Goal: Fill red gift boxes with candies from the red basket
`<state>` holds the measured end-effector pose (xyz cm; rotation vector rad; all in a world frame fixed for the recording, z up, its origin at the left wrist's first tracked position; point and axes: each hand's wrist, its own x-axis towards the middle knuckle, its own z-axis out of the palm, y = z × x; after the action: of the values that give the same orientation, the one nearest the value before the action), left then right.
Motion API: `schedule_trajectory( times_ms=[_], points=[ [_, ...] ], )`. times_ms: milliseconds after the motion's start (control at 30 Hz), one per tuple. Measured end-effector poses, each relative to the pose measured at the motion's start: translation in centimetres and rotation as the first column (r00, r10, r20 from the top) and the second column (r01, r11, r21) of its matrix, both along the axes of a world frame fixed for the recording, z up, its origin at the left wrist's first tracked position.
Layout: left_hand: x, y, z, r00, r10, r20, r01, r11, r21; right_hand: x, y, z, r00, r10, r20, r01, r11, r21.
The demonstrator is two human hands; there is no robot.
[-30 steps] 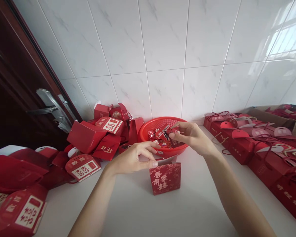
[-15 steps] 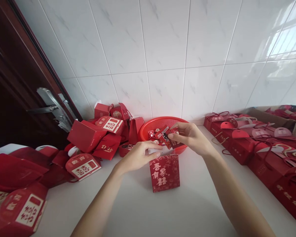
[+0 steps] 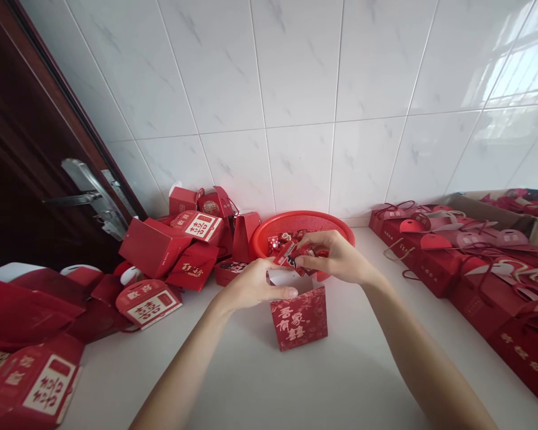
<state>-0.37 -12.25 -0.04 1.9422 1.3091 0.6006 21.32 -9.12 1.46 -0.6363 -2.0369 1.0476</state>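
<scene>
In front of me an open-topped red gift box (image 3: pixel 299 319) with pale lettering stands on the white table. My left hand (image 3: pixel 255 285) grips its upper left edge, thumb at the front side. Just above the opening, my right hand (image 3: pixel 334 257) pinches a red wrapped packet (image 3: pixel 287 255) with dark and white print. Right behind is a red plastic basket (image 3: pixel 305 221) holding several wrapped sweets (image 3: pixel 274 241), partly hidden by my right hand and the packet.
Red boxes (image 3: pixel 155 251) lie heaped at the left, near a dark door with a metal handle (image 3: pixel 89 194). Rows of red handled boxes (image 3: pixel 434 263) line the right side, with a cardboard carton (image 3: pixel 511 218) behind. A tiled wall (image 3: pixel 300 167) closes off the back.
My right hand has moved left and slightly down with the packet, toward the box opening. My left hand has shifted slightly down, and the box opening shows wider.
</scene>
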Motion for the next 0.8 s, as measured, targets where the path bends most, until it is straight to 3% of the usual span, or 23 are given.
schedule_trajectory(
  times_ms=[167,333,500,800],
  points=[
    [0.0,0.0,0.0,1.0,0.001,0.016,-0.001,1.0,-0.01,-0.1,0.4,-0.5,0.998,-0.049,0.048,0.043,0.992,0.123],
    [0.0,0.1,0.0,1.0,-0.005,0.028,0.006,1.0,-0.01,-0.5,0.0,-0.5,0.999,-0.027,0.026,0.024,0.994,0.104],
    [0.0,-0.1,0.0,0.996,-0.065,0.064,0.066,0.998,-0.022,-1.0,0.0,-0.7,0.994,0.042,0.105,-0.058,0.986,0.158],
    [-0.4,0.2,-0.7,0.999,-0.015,0.051,0.015,1.0,-0.013,0.2,0.4,-0.2,0.997,-0.036,0.061,0.029,0.992,0.123]
  ],
)
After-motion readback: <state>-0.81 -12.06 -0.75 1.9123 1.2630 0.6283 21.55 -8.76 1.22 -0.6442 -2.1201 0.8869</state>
